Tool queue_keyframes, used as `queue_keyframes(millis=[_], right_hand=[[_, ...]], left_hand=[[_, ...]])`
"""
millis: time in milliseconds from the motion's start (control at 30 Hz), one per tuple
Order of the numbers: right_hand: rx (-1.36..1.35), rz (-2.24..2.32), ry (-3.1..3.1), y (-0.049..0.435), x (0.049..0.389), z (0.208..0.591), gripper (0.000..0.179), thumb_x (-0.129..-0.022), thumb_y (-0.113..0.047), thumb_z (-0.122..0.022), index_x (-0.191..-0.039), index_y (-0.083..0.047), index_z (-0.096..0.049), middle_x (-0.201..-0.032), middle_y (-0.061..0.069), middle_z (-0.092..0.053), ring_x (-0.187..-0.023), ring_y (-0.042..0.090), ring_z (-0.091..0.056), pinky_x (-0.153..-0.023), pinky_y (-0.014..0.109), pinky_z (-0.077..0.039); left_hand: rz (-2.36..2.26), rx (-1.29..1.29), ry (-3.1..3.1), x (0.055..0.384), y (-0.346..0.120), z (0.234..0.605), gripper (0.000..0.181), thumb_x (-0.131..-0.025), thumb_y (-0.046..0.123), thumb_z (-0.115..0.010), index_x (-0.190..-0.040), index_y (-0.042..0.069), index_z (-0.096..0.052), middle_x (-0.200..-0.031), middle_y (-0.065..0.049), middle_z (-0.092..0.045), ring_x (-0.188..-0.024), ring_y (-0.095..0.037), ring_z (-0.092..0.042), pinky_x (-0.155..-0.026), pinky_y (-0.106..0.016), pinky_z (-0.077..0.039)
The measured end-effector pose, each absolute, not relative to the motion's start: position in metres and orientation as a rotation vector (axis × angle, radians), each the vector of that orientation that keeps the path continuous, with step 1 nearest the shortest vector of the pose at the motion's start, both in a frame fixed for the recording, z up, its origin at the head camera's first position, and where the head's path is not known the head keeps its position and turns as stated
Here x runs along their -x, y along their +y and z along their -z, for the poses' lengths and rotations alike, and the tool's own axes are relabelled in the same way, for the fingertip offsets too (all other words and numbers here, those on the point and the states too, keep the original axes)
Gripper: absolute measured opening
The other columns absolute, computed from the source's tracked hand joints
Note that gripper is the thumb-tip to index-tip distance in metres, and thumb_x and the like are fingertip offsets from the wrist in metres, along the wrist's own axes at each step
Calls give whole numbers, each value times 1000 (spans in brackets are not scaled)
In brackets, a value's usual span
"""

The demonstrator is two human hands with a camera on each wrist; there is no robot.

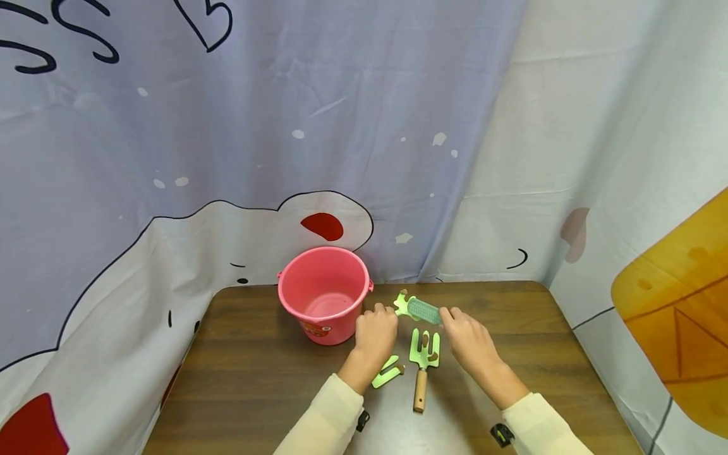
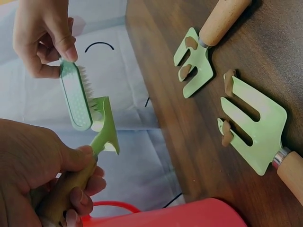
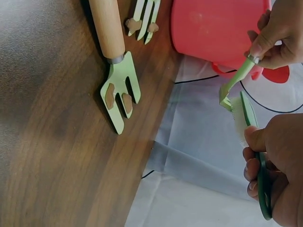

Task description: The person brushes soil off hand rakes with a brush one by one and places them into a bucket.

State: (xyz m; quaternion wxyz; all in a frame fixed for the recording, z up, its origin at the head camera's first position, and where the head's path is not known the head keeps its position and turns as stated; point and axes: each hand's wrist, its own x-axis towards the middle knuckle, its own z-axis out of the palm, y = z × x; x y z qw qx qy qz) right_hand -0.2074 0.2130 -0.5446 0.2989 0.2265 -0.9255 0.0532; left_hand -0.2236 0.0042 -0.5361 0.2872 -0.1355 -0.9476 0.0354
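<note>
My left hand grips the wooden handle of a small garden hand rake with a light green, bent head. In my right hand is a green scrub brush with pale bristles, held by its handle end. The bristles meet the rake's head in the left wrist view, and both tools are up above the table. A brown lump shows at one tip of the rake. Below lie a green garden fork and a second, wider pronged tool, partly hidden by my left forearm in the head view.
A pink bucket stands at the back of the wooden table, left of my hands. Brown lumps cling to the prongs of both lying tools. A printed curtain hangs right behind the table's back edge.
</note>
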Motion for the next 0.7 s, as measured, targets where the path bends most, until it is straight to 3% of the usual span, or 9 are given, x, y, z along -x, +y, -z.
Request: queue_keyframes(millis=[267, 700], right_hand=[[-606, -111, -2427, 211, 210, 542, 42, -70, -6, -90, -94, 0, -56, -72, 9, -52, -56, 27, -56, -47, 38, -48], [-557, -135, -2453, 208, 210, 540, 36, -76, -5, -85, -96, 1, -56, -72, 9, -53, -57, 28, -56, -49, 40, -49]], left_hand=[[-87, 341, -2571, 222, 4, 535, 13, -88, 11, -65, -78, 11, -72, -69, -4, -59, -54, -20, -60, -46, -34, -47], [-73, 305, -2635, 219, 8, 531, 13, -90, 11, -63, -80, 11, -72, -71, -5, -58, -55, -21, -61, -48, -35, -48]])
